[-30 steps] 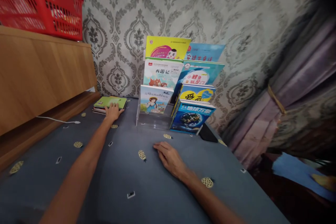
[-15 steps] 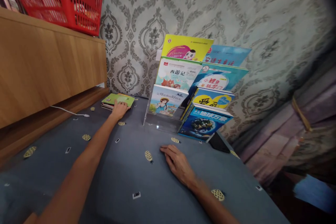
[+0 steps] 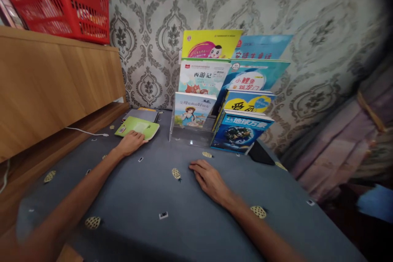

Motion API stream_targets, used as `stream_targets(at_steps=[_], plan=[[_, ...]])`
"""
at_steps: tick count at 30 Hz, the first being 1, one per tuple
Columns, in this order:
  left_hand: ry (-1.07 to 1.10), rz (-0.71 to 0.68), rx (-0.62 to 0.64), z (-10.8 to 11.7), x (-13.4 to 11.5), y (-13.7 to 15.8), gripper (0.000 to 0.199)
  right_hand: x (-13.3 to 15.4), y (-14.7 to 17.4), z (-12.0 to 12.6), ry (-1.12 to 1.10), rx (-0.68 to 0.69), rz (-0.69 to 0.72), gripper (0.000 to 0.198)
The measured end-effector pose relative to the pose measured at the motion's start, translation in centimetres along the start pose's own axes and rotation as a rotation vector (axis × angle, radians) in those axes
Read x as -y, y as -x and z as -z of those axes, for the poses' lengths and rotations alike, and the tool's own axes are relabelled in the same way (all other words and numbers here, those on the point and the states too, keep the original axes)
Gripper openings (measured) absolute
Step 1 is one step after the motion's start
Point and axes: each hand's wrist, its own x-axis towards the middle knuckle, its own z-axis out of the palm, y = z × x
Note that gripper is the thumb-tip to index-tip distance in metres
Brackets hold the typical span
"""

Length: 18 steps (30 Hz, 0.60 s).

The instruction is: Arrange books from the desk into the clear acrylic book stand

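My left hand grips the near edge of a green book, its fingertips over the cover and the thumb hidden. Under and behind that book lies a small pile with a dark grey cover showing. My right hand rests palm down on the grey cloth, fingers stretched out and close together, holding nothing. Beyond it stands a clear acrylic book rack with several upright books. At its front are a white picture-cover book and a blue book with a globe.
A wooden cabinet with a red basket on top stands at the left. A white cable ends on the cloth. Beside the rack lies a dark flat object. A curtain hangs at the right.
My left hand has drawn the green book off the pile toward me, uncovering the dark grey cover. My right hand stays in place on the cloth. The view has shifted slightly.
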Motion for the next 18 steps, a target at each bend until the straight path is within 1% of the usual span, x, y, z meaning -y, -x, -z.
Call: stream_targets(at_steps=[3, 7, 9, 13, 15, 18], plan=[[0.014, 0.0, 0.032, 0.3, -1.5, 1.7, 0.038, 0.0, 0.0, 0.0, 0.007, 0.007, 0.0, 0.034], [0.018, 0.066, 0.066, 0.7, -2.7, 2.8, 0.038, -0.1, -0.1, -0.1, -0.001, 0.006, 0.003, 0.032], [0.018, 0.122, 0.087, 0.6, -2.9, 3.0, 0.041, -0.2, -0.1, -0.2, -0.014, 0.005, -0.002, 0.032], [0.016, 0.243, 0.166, 0.2, -2.6, 2.9, 0.064, -0.3, -0.2, -0.2, -0.052, 0.0, -0.016, 0.031], [0.019, 0.267, 0.215, 0.2, -2.5, 2.7, 0.07, -0.2, -0.2, -0.1, -0.059, -0.004, -0.024, 0.031], [0.022, 0.265, 0.263, 0.8, -2.6, 2.5, 0.071, 0.0, -0.3, 0.0, -0.063, -0.004, -0.042, 0.03]])
